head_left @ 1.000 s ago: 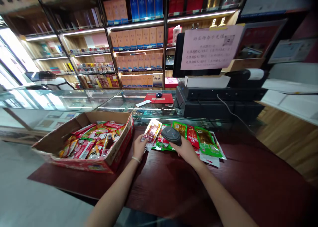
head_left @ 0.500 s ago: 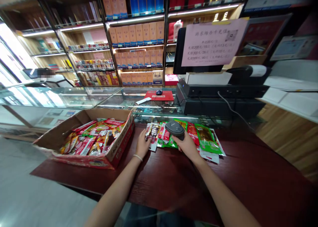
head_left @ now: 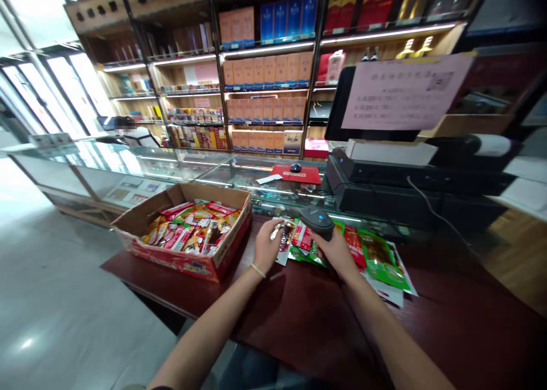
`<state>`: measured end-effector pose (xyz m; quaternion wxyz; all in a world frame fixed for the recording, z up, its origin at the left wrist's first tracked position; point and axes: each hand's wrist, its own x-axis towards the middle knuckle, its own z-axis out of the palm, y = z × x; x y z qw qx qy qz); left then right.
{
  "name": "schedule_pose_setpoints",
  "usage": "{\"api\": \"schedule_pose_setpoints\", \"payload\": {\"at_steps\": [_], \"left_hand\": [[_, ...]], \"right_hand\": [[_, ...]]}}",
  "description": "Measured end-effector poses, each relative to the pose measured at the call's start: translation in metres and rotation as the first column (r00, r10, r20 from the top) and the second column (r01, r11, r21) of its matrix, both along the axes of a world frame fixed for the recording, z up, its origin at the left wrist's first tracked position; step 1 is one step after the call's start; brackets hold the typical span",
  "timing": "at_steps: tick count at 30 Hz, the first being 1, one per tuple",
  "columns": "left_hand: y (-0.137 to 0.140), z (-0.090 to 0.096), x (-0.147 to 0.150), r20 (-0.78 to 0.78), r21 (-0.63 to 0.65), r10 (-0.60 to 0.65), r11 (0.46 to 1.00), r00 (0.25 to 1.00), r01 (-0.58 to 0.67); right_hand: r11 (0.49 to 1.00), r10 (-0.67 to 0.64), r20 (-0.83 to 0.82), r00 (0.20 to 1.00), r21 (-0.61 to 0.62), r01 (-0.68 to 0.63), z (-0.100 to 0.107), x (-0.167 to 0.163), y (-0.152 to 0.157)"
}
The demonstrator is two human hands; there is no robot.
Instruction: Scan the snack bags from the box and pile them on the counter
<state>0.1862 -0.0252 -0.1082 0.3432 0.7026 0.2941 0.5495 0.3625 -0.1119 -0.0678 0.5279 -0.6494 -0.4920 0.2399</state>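
Observation:
My right hand point(head_left: 335, 252) is wrapped round a dark barcode scanner point(head_left: 317, 220), which shows a small blue light on top. The scanner hovers over a row of snack packets, among them a red packet point(head_left: 301, 236) and a green packet point(head_left: 384, 260) at the right end. My left hand point(head_left: 268, 245) grips the edge of a shiny snack packet point(head_left: 285, 239) at the row's left end; its fingertips are partly hidden. A cardboard box point(head_left: 216, 263) full of small colourful packets stands to the left of my left hand.
Behind the row lies a glass counter point(head_left: 205, 171) with a red mat point(head_left: 305, 175) and a mouse point(head_left: 296, 167). A monitor with a pink sign point(head_left: 401, 94) stands at the back right above dark till equipment point(head_left: 384, 188). A person point(head_left: 128, 129) is at the far left.
My view has turned to the left, so everything sits further right. A blue light now shows on the scanner. Both hands keep their hold and stay by the same packets.

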Motion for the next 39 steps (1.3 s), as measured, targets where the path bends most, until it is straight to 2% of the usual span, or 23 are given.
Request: {"api": "schedule_pose_setpoints", "payload": {"at_steps": [3,6,8,11,15,18,24,27,30,33,36,39], "left_hand": [[-0.009,0.048,-0.018,0.076,0.026,-0.022,0.999,0.997,0.020],[0.000,0.089,-0.052,0.043,0.064,0.001,0.998,0.999,-0.004],[0.017,0.105,-0.080,0.018,0.046,0.029,0.999,0.999,-0.030],[0.054,0.114,-0.120,-0.028,0.010,0.112,0.994,0.993,-0.112],[0.097,0.109,-0.159,-0.163,-0.063,0.154,0.984,0.975,-0.166],[0.121,0.099,-0.173,-0.276,-0.143,0.107,0.978,0.955,-0.150],[0.170,0.075,-0.170,-0.379,-0.325,-0.002,0.937,0.925,-0.131],[0.188,0.061,-0.160,-0.489,-0.406,-0.105,0.906,0.866,-0.119],[0.196,0.048,-0.145,-0.701,-0.314,-0.084,0.928,0.708,-0.201],[0.195,0.037,-0.129,-0.812,-0.186,-0.004,0.950,0.584,-0.253],[0.191,0.035,-0.122,-0.835,-0.152,0.005,0.959,0.550,-0.239],[0.188,0.044,-0.130,-0.839,-0.103,0.047,0.965,0.543,-0.243]], "right_hand": [[0.998,0.023,0.057,0.998,0.058,-0.026,0.025,-0.016,0.011],[0.992,0.043,0.076,0.996,0.114,-0.052,0.043,-0.039,0.023],[0.989,0.087,0.052,0.995,0.118,-0.093,0.050,-0.057,0.032],[0.982,0.151,0.000,0.988,0.118,-0.150,0.054,-0.082,0.049],[0.972,0.218,-0.097,0.971,0.104,-0.208,0.051,-0.108,0.073],[0.968,0.242,-0.135,0.961,0.096,-0.230,0.045,-0.120,0.086],[0.973,0.227,-0.169,0.959,0.071,-0.218,0.031,-0.118,0.097],[0.975,0.219,-0.108,0.970,0.063,-0.213,0.028,-0.106,0.099],[0.978,0.204,-0.086,0.975,0.064,-0.198,0.027,-0.095,0.100],[0.982,0.184,-0.131,0.974,0.073,-0.175,0.029,-0.090,0.099],[0.984,0.174,-0.157,0.972,0.074,-0.164,0.032,-0.088,0.098],[0.985,0.162,-0.151,0.975,0.092,-0.149,0.034,-0.086,0.096]]}}
